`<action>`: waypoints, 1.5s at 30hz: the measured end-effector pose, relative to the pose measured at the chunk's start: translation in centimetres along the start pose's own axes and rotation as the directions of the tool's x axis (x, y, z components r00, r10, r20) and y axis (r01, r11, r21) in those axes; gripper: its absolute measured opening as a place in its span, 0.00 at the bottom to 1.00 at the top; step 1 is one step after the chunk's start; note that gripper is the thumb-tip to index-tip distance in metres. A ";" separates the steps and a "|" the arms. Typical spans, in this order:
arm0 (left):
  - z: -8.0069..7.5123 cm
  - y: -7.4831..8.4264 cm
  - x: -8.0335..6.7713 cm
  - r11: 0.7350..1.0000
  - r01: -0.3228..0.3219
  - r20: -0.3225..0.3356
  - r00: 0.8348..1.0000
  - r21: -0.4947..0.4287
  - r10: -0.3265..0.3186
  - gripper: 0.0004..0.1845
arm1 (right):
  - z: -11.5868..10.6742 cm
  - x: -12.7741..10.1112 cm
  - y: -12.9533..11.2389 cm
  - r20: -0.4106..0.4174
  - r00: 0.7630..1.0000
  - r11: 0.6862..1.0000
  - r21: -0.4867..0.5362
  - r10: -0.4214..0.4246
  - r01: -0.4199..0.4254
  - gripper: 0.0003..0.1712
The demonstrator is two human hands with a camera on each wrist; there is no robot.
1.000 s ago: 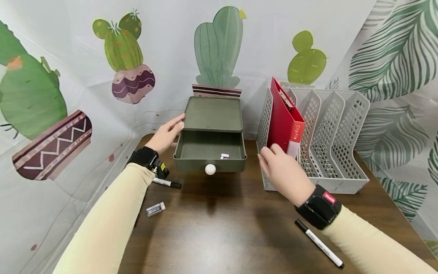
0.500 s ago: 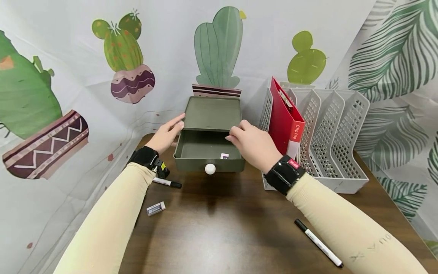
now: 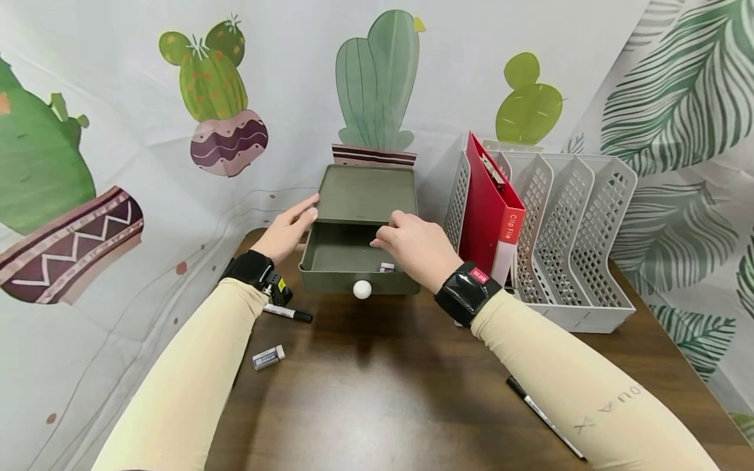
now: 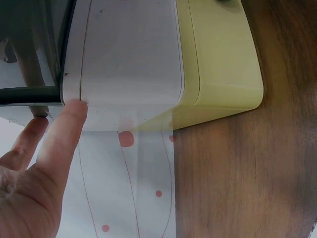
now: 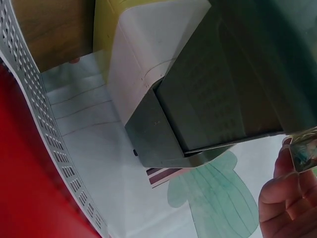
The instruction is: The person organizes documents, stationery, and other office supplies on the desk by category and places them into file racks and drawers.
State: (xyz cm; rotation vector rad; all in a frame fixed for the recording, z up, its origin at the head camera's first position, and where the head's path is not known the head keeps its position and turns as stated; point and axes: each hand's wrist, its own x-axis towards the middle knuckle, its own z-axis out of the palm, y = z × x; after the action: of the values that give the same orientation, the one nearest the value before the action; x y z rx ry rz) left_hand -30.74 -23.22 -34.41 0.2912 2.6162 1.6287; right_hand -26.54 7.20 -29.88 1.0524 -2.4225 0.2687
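- Left arm [image 3: 179,373]: sleeved, reaching forward and inward.
- Left hand [image 3: 287,230]: back uppermost, fingers extended.
- Right arm [image 3: 580,376]: sleeved, slanting forward and to the left.
- Right hand [image 3: 417,247]: back uppermost, fingers bent, fingertips drawn into a pinch.

Wooden table [image 3: 365,405], drawer unit [image 3: 371,193], eraser [image 3: 268,358], two markers [image 3: 287,313], file rack [image 3: 565,319]

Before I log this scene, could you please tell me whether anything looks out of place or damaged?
Nothing looks spilled or damaged. Mildly untidy, though: the left marker, right marker and eraser lie loose on the table, outside the open drawer.
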 end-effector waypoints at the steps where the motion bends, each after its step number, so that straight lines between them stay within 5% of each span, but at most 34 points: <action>1: 0.0 0.0 -0.1 1.000 0.000 0.000 1.000 0.002 0.000 0.33 | 0.0 0.1 0.0 0.004 1.000 1.000 0.004 -0.001 0.001 0.07; 12: -0.2 -0.6 0.0 1.000 0.000 -0.002 1.000 0.004 0.000 0.33 | 0.3 0.2 0.2 -0.016 1.000 1.000 -0.031 -0.005 0.004 0.10; 23: 0.0 -0.3 -0.4 1.000 0.008 -0.003 1.000 -0.014 -0.008 0.32 | -1.2 -1.9 -0.1 0.090 0.980 0.983 0.046 0.176 -0.181 0.25; 31: 0.1 -0.1 -0.1 1.000 -0.010 0.003 1.000 -0.021 0.010 0.32 | -2.2 -8.7 0.9 0.051 0.956 0.954 0.065 0.290 -0.293 0.33; 38: 0.2 0.1 -0.3 0.999 -0.012 0.002 1.000 -0.033 0.012 0.32 | -1.0 -16.5 2.9 0.073 0.903 0.905 -0.012 0.424 -0.425 0.37; 45: 0.0 0.4 -0.4 0.999 -0.010 0.006 1.000 -0.031 0.010 0.32 | 0.1 -23.7 6.4 0.193 0.791 0.814 -0.112 0.581 -0.570 0.45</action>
State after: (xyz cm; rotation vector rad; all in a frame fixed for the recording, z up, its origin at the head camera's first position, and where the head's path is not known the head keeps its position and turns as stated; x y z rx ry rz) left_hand -30.33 -23.12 -34.05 0.3078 2.5869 1.6666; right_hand -17.28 26.57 -41.80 0.2926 -2.8906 0.3016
